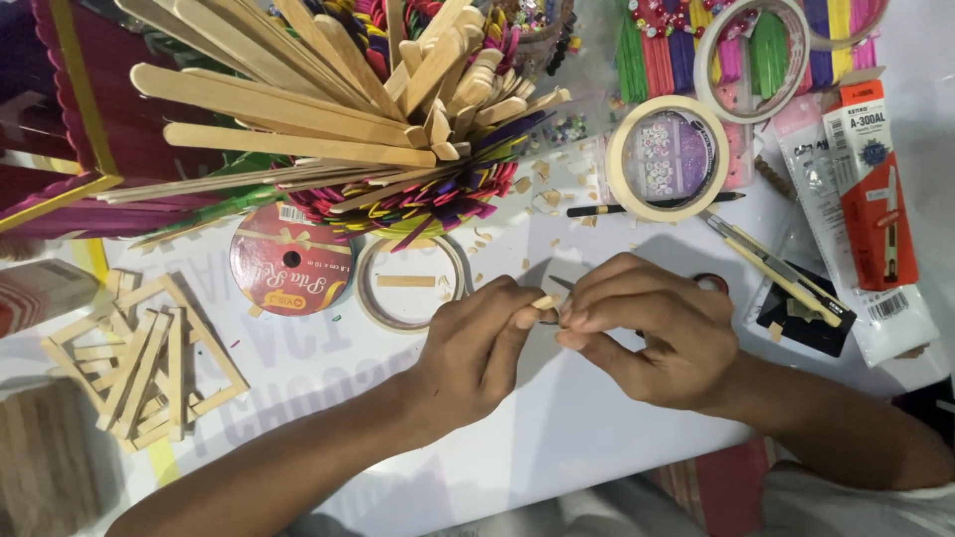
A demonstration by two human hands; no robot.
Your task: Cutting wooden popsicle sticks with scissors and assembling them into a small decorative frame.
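Observation:
My left hand (pixel 476 343) and my right hand (pixel 652 328) meet over the white table (pixel 557 418), fingertips pinched together on a small pale wooden stick piece (pixel 544 301). A thin dark blade tip (pixel 560 283) pokes out above the right fingers; what holds it is hidden. Small wood offcuts (pixel 542 184) lie scattered just beyond the hands.
A bundle of plain and coloured craft sticks (pixel 328 109) stands at the back left. A red ribbon spool (pixel 286 261), tape rolls (pixel 410 283) (pixel 667 159), a pencil (pixel 597 210), a yellow cutter (pixel 771 268), and a glued stick frame (pixel 139 363) surround the hands.

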